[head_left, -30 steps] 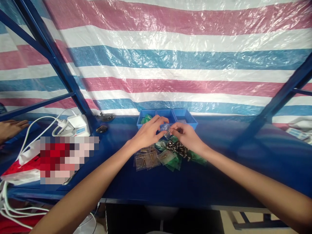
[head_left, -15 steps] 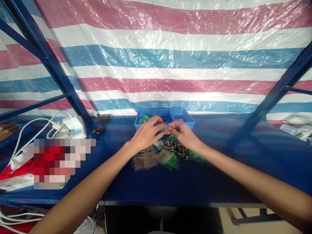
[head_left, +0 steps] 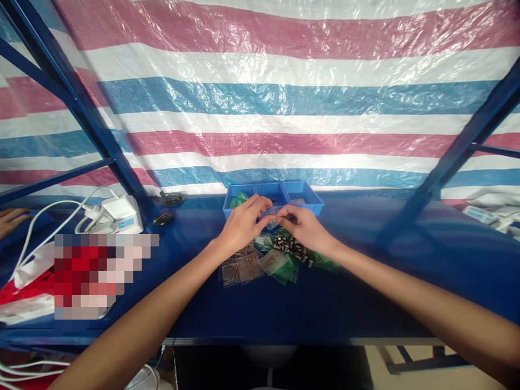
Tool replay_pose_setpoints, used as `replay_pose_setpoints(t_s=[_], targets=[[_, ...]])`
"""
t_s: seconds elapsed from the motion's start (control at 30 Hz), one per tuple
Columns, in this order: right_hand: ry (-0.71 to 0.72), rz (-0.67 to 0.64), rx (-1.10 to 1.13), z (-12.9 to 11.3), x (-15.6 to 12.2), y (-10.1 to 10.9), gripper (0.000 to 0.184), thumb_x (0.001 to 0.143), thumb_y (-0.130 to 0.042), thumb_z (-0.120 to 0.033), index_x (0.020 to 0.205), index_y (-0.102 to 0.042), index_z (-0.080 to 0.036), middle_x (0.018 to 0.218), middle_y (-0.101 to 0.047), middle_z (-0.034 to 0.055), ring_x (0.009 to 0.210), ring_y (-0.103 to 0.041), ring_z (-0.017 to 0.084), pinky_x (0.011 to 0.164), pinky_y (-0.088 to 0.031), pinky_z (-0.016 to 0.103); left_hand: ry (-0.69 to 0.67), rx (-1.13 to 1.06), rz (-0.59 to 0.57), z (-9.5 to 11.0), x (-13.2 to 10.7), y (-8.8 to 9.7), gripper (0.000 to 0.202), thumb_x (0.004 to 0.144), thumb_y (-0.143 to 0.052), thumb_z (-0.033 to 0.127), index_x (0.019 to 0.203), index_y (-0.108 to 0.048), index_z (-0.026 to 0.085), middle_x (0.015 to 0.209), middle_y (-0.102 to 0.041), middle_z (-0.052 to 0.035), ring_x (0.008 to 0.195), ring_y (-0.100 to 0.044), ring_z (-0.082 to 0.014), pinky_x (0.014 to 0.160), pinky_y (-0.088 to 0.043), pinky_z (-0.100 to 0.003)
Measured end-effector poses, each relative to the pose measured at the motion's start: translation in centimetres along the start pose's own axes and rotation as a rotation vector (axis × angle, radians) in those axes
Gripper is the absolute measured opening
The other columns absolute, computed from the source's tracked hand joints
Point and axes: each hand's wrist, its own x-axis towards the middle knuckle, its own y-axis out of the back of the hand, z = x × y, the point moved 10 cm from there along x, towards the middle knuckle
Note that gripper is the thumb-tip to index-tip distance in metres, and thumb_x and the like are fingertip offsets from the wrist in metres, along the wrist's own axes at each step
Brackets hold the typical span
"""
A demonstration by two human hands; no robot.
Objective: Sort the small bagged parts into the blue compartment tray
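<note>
A small clear plastic bag is pinched between my two hands, just in front of the blue tray. My left hand has thumb and fingers closed at the bag's left edge. On its other side my right hand grips the bag with thumb and forefinger. What the bag contains is too small to make out. Below the hands lies a pile of small dark metal fasteners. Clear bags with brass-coloured screws lie at the left of the pile, and green bags lie under and around it.
The blue divided tray stands at the back, with green bags in its left compartment. At left are a white power strip with cables, a black mouse-like object and a blurred-out red item. Another person's hand shows at far left.
A small shiny metal piece showed between my fingertips before; now a clear bag is visible there. My fingers shifted slightly. The other person's hand at far left moved a little.
</note>
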Motion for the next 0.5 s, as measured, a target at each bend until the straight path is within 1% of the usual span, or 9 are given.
replay_pose_setpoints(t_s=[0.07,0.13,0.23,0.3,0.4,0.43,0.5], targets=[[-0.021,0.017,0.036,0.4,0.0,0.2,0.020,0.095,-0.057,-0.035,0.085,-0.063,-0.019,0.082,-0.064,0.0031,0.076,-0.057,0.019,0.069,-0.041,0.034,-0.031,0.046,-0.015,0.5,0.0,-0.1,0.017,0.100,-0.059,0.028,0.115,-0.058,0.020,0.111,-0.060,-0.0052,0.084,-0.061,-0.0145,0.068,-0.049,-0.028],[-0.048,0.036,0.085,0.8,0.1,0.4,0.020,0.094,-0.058,-0.036,0.084,-0.063,-0.019,0.084,-0.064,0.0034,0.078,-0.058,0.020,0.072,-0.042,0.034,-0.059,0.106,-0.049,0.9,-0.1,-0.4,0.019,0.099,-0.059,0.031,0.115,-0.058,0.021,0.119,-0.056,-0.0074,0.085,-0.061,-0.0155,0.063,-0.048,-0.027],[-0.087,0.043,0.165,1.1,0.1,0.5,0.023,0.093,-0.061,-0.039,0.082,-0.062,-0.019,0.082,-0.062,0.0029,0.076,-0.057,0.019,0.068,-0.043,0.033,-0.053,0.174,-0.095,0.8,-0.1,-0.8,0.029,0.094,-0.067,0.038,0.117,-0.059,0.022,0.125,-0.053,-0.0088,0.083,-0.060,-0.0159,0.058,-0.046,-0.026],[-0.088,0.039,0.204,0.9,0.1,0.4,0.024,0.092,-0.062,-0.041,0.082,-0.062,-0.019,0.082,-0.062,0.0029,0.076,-0.057,0.019,0.065,-0.044,0.032,-0.046,0.200,-0.110,0.6,-0.2,-1.1,0.033,0.092,-0.068,0.040,0.118,-0.058,0.022,0.126,-0.053,-0.0093,0.079,-0.059,-0.0153,0.057,-0.046,-0.026],[-0.066,0.030,0.232,0.2,0.1,0.4,0.026,0.091,-0.064,-0.044,0.083,-0.066,-0.020,0.088,-0.065,0.0053,0.083,-0.060,0.021,0.065,-0.047,0.031,-0.073,0.187,-0.083,0.7,-0.3,-1.0,0.022,0.097,-0.060,0.032,0.115,-0.059,0.020,0.119,-0.058,-0.0088,0.086,-0.062,-0.0176,0.064,-0.051,-0.029],[-0.062,0.029,0.236,0.0,0.0,0.4,0.027,0.092,-0.063,-0.045,0.084,-0.067,-0.020,0.095,-0.067,0.0070,0.089,-0.061,0.023,0.066,-0.049,0.031,-0.085,0.169,-0.069,0.8,-0.3,-1.0,0.019,0.098,-0.056,0.028,0.115,-0.060,0.020,0.116,-0.060,-0.0084,0.091,-0.063,-0.0188,0.068,-0.052,-0.030],[-0.062,0.050,0.236,-0.2,-0.1,0.7,0.029,0.092,-0.064,-0.048,0.085,-0.070,-0.021,0.116,-0.067,0.0105,0.108,-0.060,0.027,0.067,-0.051,0.031,-0.091,0.127,-0.050,0.9,-0.3,-0.8,0.018,0.101,-0.049,0.022,0.114,-0.061,0.019,0.111,-0.063,-0.0073,0.098,-0.063,-0.0198,0.077,-0.053,-0.032]])
